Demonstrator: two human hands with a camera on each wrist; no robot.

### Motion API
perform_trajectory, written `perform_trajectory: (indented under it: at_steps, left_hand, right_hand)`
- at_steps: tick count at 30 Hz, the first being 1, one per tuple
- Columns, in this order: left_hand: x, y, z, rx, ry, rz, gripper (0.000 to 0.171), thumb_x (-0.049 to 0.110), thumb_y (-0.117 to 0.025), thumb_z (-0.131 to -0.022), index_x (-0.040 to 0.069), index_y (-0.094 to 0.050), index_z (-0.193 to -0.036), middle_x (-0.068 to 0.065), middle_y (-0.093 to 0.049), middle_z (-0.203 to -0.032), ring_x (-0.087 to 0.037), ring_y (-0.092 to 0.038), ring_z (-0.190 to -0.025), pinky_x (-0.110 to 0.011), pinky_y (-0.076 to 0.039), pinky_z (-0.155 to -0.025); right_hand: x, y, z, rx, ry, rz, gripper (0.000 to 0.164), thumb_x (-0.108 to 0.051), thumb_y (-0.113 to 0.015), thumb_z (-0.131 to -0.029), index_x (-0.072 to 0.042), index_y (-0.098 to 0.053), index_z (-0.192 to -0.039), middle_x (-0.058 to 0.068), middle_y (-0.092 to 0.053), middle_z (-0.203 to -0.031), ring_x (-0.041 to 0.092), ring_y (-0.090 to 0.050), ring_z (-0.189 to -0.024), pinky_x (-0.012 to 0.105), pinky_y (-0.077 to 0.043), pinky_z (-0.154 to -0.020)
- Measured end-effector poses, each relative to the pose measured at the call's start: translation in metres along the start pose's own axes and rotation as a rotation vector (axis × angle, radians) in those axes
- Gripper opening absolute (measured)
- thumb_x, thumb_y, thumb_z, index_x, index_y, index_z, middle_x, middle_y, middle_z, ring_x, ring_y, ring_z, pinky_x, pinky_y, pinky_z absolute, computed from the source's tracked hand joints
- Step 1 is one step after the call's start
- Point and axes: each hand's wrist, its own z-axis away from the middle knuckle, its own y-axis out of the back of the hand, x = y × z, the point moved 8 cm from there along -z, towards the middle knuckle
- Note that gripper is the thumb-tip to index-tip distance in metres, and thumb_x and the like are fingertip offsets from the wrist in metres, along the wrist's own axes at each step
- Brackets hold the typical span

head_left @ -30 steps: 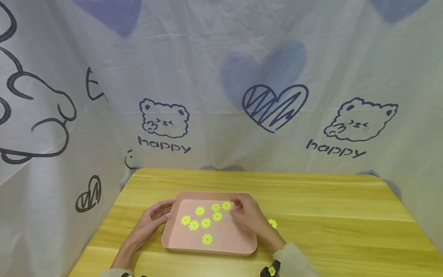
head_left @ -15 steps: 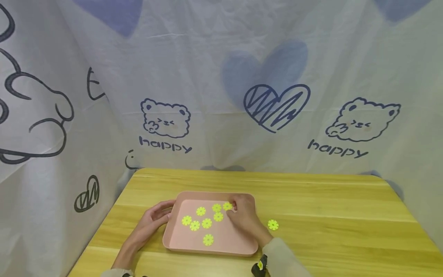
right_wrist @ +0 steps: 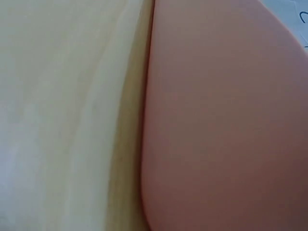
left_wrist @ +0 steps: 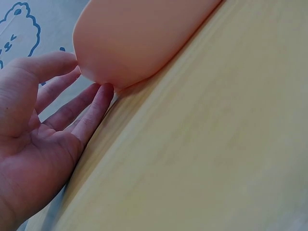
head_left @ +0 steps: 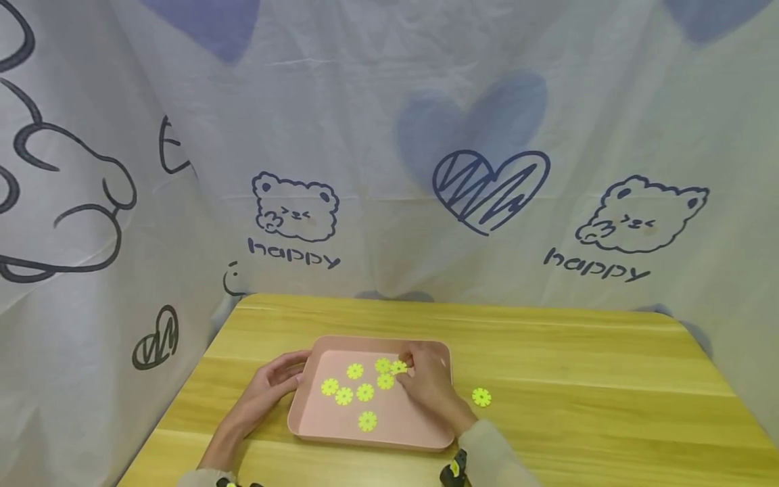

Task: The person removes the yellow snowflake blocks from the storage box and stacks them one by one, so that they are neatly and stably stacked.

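Note:
In the head view, a shallow pink tray [head_left: 328, 433] lies on the wooden table, with several yellow-green notched plastic discs [head_left: 365, 392] scattered inside. My left hand [head_left: 268, 389] rests at the tray's left end. The left wrist view shows the fingertips [left_wrist: 107, 89] touching the outside of the tray [left_wrist: 139, 38], fingers spread. Over the tray's right part, my right hand [head_left: 429, 379] pinches one notched disc [head_left: 398, 367] between thumb and forefinger, beside the others. The hand hides part of the tray floor. The right wrist view shows only the tray's outer wall [right_wrist: 221, 115] and table.
One more notched disc [head_left: 481, 397] lies on the table [head_left: 578, 406] just right of the tray. A white cloth [head_left: 377, 135] with hearts and bear drawings hangs behind the table and along its left side.
My right hand has shifted slightly left and down, and the disc at its fingertips has come nearer the neighbouring discs. The left hand stays at the tray's left end.

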Motion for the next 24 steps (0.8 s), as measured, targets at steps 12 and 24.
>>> perform_trajectory:
  at_steps: [12,24]
  left_hand:
    - [0.001,-0.001,0.000,0.003,0.022,0.017,0.049,0.007,-0.061,-0.104,-0.001,-0.046,-0.150,-0.022,-0.045,-0.154,-0.021,-0.056,-0.133,-0.032,-0.053,-0.102]
    - [0.000,0.000,-0.001,0.018,0.027,0.000,0.049,0.009,-0.062,-0.103,0.000,-0.047,-0.150,-0.024,-0.045,-0.154,-0.023,-0.055,-0.133,-0.031,-0.052,-0.102]
  right_hand:
    - [-0.009,0.013,0.000,0.045,0.103,-0.278,0.021,0.015,-0.057,-0.094,0.003,-0.066,-0.109,0.011,-0.060,-0.085,0.021,-0.067,-0.068,0.024,-0.057,-0.059]
    - [-0.008,0.037,0.013,0.059,-0.018,-0.459,0.027,0.008,-0.057,-0.098,-0.006,-0.067,-0.118,0.014,-0.064,-0.099,0.026,-0.072,-0.076,0.034,-0.062,-0.066]
